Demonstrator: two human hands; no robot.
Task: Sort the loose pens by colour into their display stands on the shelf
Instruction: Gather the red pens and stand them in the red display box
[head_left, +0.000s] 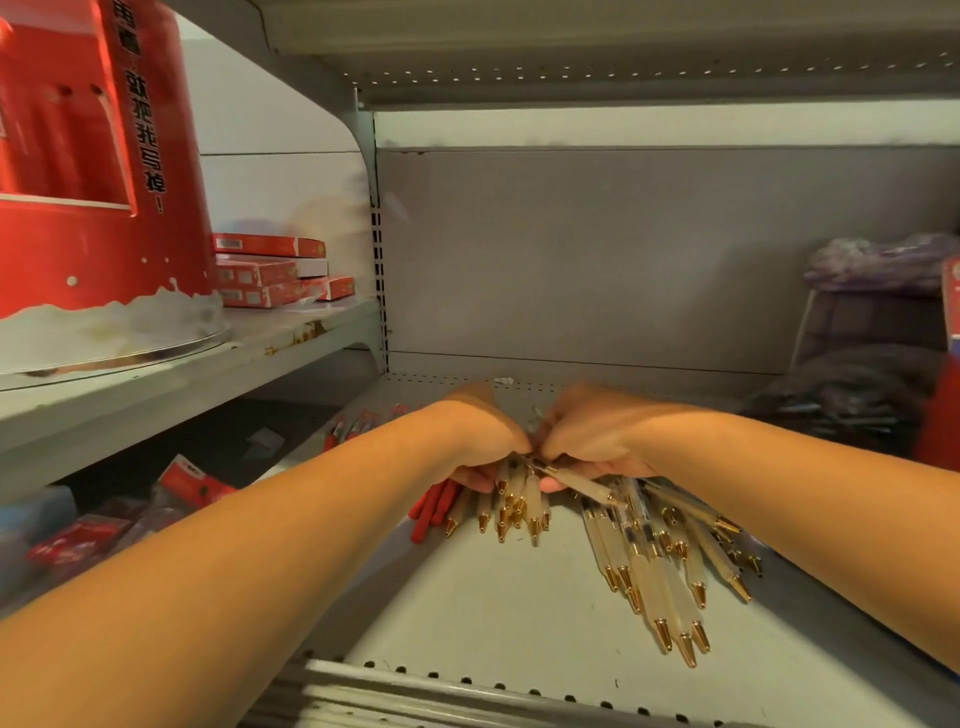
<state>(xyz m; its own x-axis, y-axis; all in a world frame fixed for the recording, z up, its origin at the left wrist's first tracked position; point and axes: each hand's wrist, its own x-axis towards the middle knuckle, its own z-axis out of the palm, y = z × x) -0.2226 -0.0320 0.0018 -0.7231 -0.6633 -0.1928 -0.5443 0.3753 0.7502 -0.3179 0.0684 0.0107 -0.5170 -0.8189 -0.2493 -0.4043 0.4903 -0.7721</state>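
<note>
Both my hands meet over the grey shelf. My left hand is closed over a bunch of clear pens with gold tips, tips pointing toward me. A few red pens lie just left of that bunch, partly under my left wrist. My right hand pinches a single clear pen that lies across the bunch. A larger heap of clear gold-tipped pens fans out on the shelf under and in front of my right wrist. No display stand for these pens shows on this shelf.
A big red display stand sits on a round base on the left shelf, with flat red boxes behind it. Red packets lie on the lower left shelf. Dark bagged goods fill the right back corner.
</note>
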